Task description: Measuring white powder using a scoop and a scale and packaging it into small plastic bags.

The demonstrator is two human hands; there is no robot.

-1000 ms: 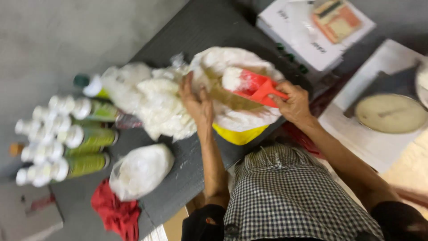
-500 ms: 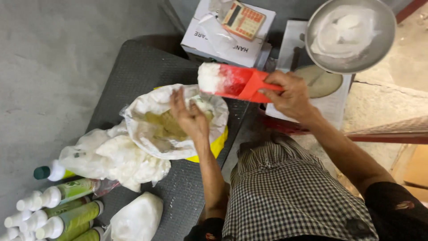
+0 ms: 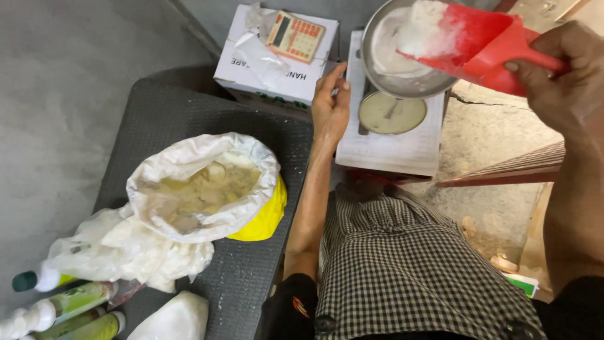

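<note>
The red scoop (image 3: 481, 44), heaped with white powder (image 3: 423, 34), is held tilted over the metal scale pan (image 3: 402, 85) at the far right. Going left to right: green-labelled bottles (image 3: 69, 302) lie at the near left corner of the dark mat (image 3: 189, 113), then an open sack (image 3: 204, 186). The left hand (image 3: 330, 104) rests on the scale (image 3: 390, 148), fingers released. The right hand (image 3: 560, 75) is clenched on the scoop's handle.
</note>
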